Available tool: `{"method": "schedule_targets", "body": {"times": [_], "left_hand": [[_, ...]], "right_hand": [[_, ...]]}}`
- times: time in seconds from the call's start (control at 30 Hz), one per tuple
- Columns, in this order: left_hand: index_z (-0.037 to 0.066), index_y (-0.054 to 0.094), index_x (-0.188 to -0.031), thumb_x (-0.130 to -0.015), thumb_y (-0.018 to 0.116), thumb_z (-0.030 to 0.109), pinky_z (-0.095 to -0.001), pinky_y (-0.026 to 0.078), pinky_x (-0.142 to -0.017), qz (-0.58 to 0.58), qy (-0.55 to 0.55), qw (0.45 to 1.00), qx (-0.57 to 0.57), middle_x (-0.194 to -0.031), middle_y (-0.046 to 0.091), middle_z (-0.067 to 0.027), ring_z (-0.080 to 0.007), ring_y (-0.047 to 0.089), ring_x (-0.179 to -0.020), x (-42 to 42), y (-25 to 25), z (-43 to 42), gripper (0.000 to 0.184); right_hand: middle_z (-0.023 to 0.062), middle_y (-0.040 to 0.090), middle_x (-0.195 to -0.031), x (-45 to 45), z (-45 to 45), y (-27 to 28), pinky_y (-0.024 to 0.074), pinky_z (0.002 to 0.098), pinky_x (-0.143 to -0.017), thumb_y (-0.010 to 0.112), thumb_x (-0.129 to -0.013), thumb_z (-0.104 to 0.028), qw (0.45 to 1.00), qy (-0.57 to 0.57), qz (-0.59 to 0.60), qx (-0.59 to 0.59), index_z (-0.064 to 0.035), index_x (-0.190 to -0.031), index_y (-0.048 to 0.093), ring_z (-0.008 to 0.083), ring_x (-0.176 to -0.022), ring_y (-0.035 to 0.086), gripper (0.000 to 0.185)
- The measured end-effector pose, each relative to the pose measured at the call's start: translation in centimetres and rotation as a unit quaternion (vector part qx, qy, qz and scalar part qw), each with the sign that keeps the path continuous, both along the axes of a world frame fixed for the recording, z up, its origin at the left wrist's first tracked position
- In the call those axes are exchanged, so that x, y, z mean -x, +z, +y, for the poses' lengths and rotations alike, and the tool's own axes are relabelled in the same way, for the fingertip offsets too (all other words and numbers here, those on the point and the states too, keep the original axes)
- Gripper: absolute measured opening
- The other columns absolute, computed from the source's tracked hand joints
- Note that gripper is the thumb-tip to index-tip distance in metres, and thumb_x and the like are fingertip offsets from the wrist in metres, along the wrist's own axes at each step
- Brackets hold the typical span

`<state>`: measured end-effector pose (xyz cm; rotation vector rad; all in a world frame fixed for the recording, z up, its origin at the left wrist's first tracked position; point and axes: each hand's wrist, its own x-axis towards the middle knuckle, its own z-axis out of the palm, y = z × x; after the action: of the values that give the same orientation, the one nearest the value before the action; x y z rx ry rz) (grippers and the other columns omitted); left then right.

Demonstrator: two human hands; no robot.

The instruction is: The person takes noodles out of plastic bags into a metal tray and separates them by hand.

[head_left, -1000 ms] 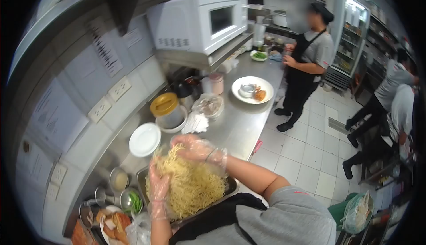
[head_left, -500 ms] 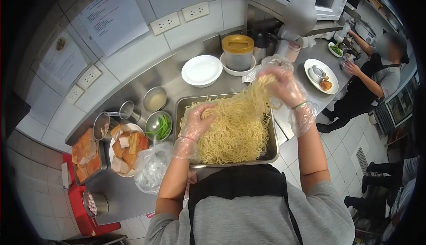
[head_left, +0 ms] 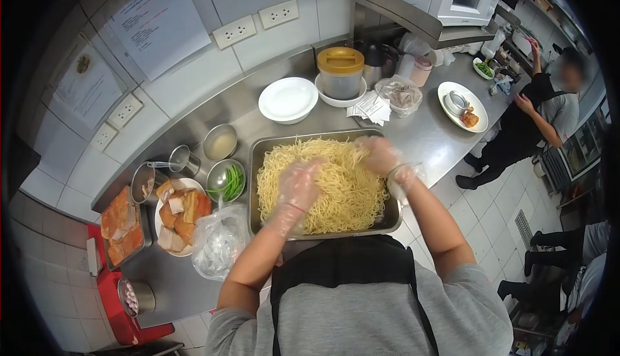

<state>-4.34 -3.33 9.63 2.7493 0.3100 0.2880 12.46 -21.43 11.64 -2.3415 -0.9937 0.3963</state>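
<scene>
A heap of yellow noodles (head_left: 342, 204) fills a deep metal tray (head_left: 326, 233) in front of me. Both hands wear clear plastic gloves. My left hand (head_left: 299, 186) is over the left half of the heap, its blurred fingers curled into the strands. At the tray's upper right, my right hand (head_left: 381, 154) is closed around noodles at the edge of the heap; motion smears its fingertips. Left of the tray stand a metal bowl of green vegetables (head_left: 232, 182) and a clear plastic bag (head_left: 219, 243).
Behind the tray are a white plate stack (head_left: 288, 100) and a gold-lidded container (head_left: 340, 72). Meat pieces lie on a white plate (head_left: 184, 251) and a metal tray (head_left: 147, 232) at left. A plated dish (head_left: 447, 91) sits at right, near a co-worker (head_left: 529, 111).
My right hand has come down from above the tray's far right corner, bringing its lifted noodles back to the heap. My left hand has moved right and down into the noodles.
</scene>
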Motion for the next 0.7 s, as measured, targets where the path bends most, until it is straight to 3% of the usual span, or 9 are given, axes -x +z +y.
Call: {"method": "schedule_targets", "body": {"times": [0.13, 0.23, 0.27, 0.33, 0.37, 0.47, 0.57, 0.6, 0.7], "left_hand": [[0.014, 0.068, -0.110, -0.071, 0.062, -0.004, -0.0376, 0.054, -0.078, -0.167, -0.066, 0.984, 0.011, -0.096, 0.071, -0.0158, -0.0323, 0.067, -0.088, -0.3, 2.4, 2.7, 0.044], [0.008, 0.068, -0.106, -0.074, 0.064, -0.003, -0.0341, 0.053, -0.076, -0.216, -0.077, 0.958, 0.172, -0.096, 0.070, -0.0163, -0.0342, 0.066, -0.083, 0.3, 8.5, 1.9, 0.034], [0.006, 0.067, -0.104, -0.075, 0.065, 0.000, -0.0331, 0.053, -0.076, -0.244, -0.068, 0.953, 0.167, -0.094, 0.070, -0.0158, -0.0325, 0.066, -0.082, 0.1, 9.9, 1.8, 0.030], [0.002, 0.066, -0.099, -0.077, 0.068, 0.004, -0.0311, 0.052, -0.075, -0.302, -0.052, 0.939, 0.156, -0.092, 0.070, -0.0148, -0.0292, 0.067, -0.081, -0.5, 12.4, 1.9, 0.022], [0.002, 0.066, -0.097, -0.078, 0.069, 0.006, -0.0309, 0.052, -0.074, -0.296, -0.063, 0.946, 0.120, -0.091, 0.070, -0.0139, -0.0263, 0.067, -0.082, -0.4, 14.4, 1.7, 0.019], [0.002, 0.062, -0.097, -0.082, 0.072, 0.014, -0.0323, 0.050, -0.074, -0.304, -0.089, 0.948, 0.009, -0.088, 0.069, -0.0105, -0.0176, 0.065, -0.086, -0.6, 17.5, 1.4, 0.021], [0.006, 0.060, -0.104, -0.079, 0.074, 0.013, -0.0339, 0.050, -0.079, -0.172, -0.118, 0.967, 0.146, -0.093, 0.067, -0.0109, -0.0225, 0.065, -0.089, -2.3, 17.1, 1.5, 0.029], [0.008, 0.057, -0.112, -0.076, 0.073, 0.012, -0.0356, 0.050, -0.083, -0.156, -0.152, 0.964, 0.153, -0.098, 0.066, -0.0112, -0.0241, 0.064, -0.091, -2.6, 16.7, 1.3, 0.039], [0.007, 0.058, -0.114, -0.074, 0.071, 0.009, -0.0358, 0.050, -0.085, -0.107, -0.231, 0.950, 0.182, -0.101, 0.066, -0.0110, -0.0229, 0.064, -0.094, -3.5, 15.5, 1.1, 0.042]], "right_hand": [[0.0153, 0.070, -0.106, -1.2, -1.9, 4.3, 0.0499, 0.0352, -0.091, 0.074, -0.076, -0.020, 0.978, -0.040, 0.135, -0.155, -0.0072, -0.117, 0.066, 0.0257, -0.099, 0.067, 0.043], [0.0039, 0.070, -0.097, -0.5, -1.7, 5.5, 0.0512, 0.0282, -0.079, 0.071, -0.079, -0.011, 0.966, -0.049, 0.123, -0.221, -0.0064, -0.117, 0.065, 0.0107, -0.085, 0.063, 0.039], [0.0041, 0.069, -0.101, -1.3, -1.5, 3.6, 0.0507, 0.0286, -0.082, 0.070, -0.081, -0.011, 0.974, -0.057, 0.066, -0.210, -0.0066, -0.124, 0.061, 0.0105, -0.089, 0.062, 0.045], [0.0042, 0.067, -0.106, -0.9, -1.5, 4.4, 0.0505, 0.0284, -0.082, 0.071, -0.082, -0.014, 0.988, 0.033, 0.009, -0.151, -0.0073, -0.129, 0.057, 0.0110, -0.090, 0.062, 0.050], [0.0042, 0.067, -0.108, -0.6, -1.5, 5.1, 0.0503, 0.0284, -0.083, 0.072, -0.082, -0.016, 0.989, 0.077, -0.021, -0.121, -0.0077, -0.132, 0.056, 0.0112, -0.091, 0.062, 0.053], [0.0114, 0.066, -0.113, 0.8, -1.9, 8.1, 0.0471, 0.0330, -0.092, 0.075, -0.079, -0.023, 0.996, 0.033, 0.067, -0.051, -0.0143, -0.136, 0.054, 0.0199, -0.102, 0.062, 0.061], [0.0091, 0.067, -0.112, 0.5, -1.7, 7.8, 0.0473, 0.0308, -0.090, 0.076, -0.078, -0.021, 0.949, 0.081, 0.227, -0.206, -0.0146, -0.138, 0.052, 0.0158, -0.098, 0.061, 0.064], [0.0084, 0.067, -0.111, 1.7, -1.4, 9.0, 0.0473, 0.0301, -0.089, 0.075, -0.078, -0.019, 0.942, 0.085, 0.240, -0.217, -0.0131, -0.136, 0.053, 0.0145, -0.096, 0.061, 0.062], [0.0072, 0.067, -0.109, 4.1, -0.1, 10.3, 0.0478, 0.0287, -0.086, 0.071, -0.080, -0.015, 0.931, 0.096, 0.240, -0.259, -0.0082, -0.129, 0.058, 0.0119, -0.093, 0.060, 0.052]]}}
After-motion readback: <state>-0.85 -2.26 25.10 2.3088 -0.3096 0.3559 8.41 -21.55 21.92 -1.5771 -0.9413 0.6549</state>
